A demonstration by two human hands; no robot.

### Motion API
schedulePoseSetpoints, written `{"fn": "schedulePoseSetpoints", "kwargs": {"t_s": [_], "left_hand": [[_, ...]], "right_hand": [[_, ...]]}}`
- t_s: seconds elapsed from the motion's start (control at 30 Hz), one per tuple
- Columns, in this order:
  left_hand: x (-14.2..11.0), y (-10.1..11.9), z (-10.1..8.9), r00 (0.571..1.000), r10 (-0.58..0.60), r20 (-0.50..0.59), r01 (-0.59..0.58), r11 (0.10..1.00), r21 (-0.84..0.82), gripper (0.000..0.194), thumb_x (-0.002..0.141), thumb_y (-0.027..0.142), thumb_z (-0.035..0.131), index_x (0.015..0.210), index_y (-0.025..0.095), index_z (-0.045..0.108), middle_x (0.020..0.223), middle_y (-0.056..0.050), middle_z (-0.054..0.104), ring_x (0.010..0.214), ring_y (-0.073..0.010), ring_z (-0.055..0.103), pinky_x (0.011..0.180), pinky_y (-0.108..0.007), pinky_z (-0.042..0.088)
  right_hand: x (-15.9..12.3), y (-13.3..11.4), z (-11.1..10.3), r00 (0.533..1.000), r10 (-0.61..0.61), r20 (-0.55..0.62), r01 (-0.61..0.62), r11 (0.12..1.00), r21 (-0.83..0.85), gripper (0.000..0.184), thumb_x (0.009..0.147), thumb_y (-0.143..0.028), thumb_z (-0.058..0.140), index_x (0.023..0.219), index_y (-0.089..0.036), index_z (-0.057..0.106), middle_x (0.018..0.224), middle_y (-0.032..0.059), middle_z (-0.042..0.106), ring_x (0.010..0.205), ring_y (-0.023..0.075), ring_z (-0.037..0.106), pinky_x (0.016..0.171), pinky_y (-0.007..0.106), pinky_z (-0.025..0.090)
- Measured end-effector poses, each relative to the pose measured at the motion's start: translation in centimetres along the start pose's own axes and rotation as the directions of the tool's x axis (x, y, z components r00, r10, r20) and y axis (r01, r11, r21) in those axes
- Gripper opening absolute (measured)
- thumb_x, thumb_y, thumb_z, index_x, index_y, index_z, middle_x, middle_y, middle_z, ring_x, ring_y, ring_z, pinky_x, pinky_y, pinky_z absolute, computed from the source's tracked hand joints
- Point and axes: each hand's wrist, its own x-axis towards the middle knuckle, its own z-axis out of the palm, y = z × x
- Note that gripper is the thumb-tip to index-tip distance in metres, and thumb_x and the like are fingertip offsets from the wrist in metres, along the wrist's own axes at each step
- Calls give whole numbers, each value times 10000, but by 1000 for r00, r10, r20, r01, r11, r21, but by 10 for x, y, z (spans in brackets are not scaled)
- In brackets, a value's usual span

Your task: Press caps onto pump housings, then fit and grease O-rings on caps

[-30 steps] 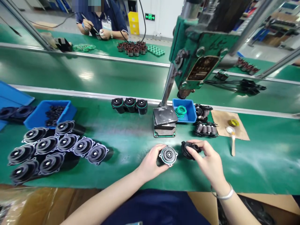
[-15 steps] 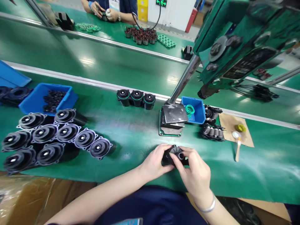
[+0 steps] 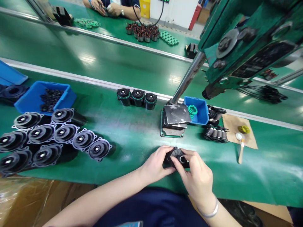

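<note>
Between my two hands is a black round plastic housing point(image 3: 176, 153) with a short pipe opening facing up, held just above the green bench near my body. My left hand point(image 3: 158, 162) is closed round its left side, thumb below and fingers above. My right hand point(image 3: 195, 168) grips its right side, with fingers bent over the top by the pipe opening. The underside of the housing is hidden by my fingers. Directly beyond my hands stands the press base with a stack of metal plates point(image 3: 177, 115).
A green press head point(image 3: 236, 53) overhangs the right. Black motor housings point(image 3: 63, 134) crowd the left, beside a blue bin point(image 3: 67, 99) of small black parts. A blue bin point(image 3: 201, 113) holds green rings. A brush point(image 3: 240, 153) lies right. Across the bench, a co-worker's hands point(image 3: 106, 8) work.
The view has shifted slightly. Both hands keep their hold on the black housing, with only a small shift of the right fingers over its top.
</note>
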Motion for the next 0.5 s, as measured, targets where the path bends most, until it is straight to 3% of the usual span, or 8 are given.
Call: {"fn": "schedulePoseSetpoints", "kwargs": {"t_s": [0.17, 0.37, 0.43, 0.5], "left_hand": [[1, 1, -3, 1000, 6, 23, -6, 1000, -2, 699, 759, 185, 741, 1354, 236, 378, 1244, -131, 595, 1187, -295, 605, 998, -481, 543], [-1, -4, 0, 988, 150, 21, -150, 988, 26, 665, 774, 161, 736, 1352, 304, 440, 1236, -94, 574, 1143, -241, 620, 952, -400, 566], [3, 1, -5, 980, 200, -7, -200, 979, 42, 685, 746, 137, 740, 1344, 312, 456, 1164, -73, 594, 1047, -216, 653, 877, -361, 588], [16, 15, -18, 970, 244, -20, -242, 968, 73, 694, 723, 138, 746, 1336, 313, 471, 1136, -64, 608, 999, -208, 664, 833, -344, 591]], "right_hand": [[-4, -2, 1, 998, 36, 45, -34, 999, -31, 225, 888, -276, 669, 868, -166, 474, 925, 53, 629, 851, 122, 647, 745, 220, 515], [-5, -4, 4, 1000, 18, 3, -18, 998, -52, 199, 942, -325, 584, 896, -156, 492, 876, 56, 628, 750, 115, 644, 659, 212, 516], [3, 4, -4, 999, -38, 28, 38, 999, -7, 263, 961, -412, 527, 895, -160, 502, 849, 49, 635, 719, 112, 651, 619, 207, 521], [21, 17, -28, 992, -111, 63, 107, 992, 60, 339, 958, -497, 483, 895, -166, 518, 872, 45, 660, 740, 106, 668, 623, 198, 536]]}}
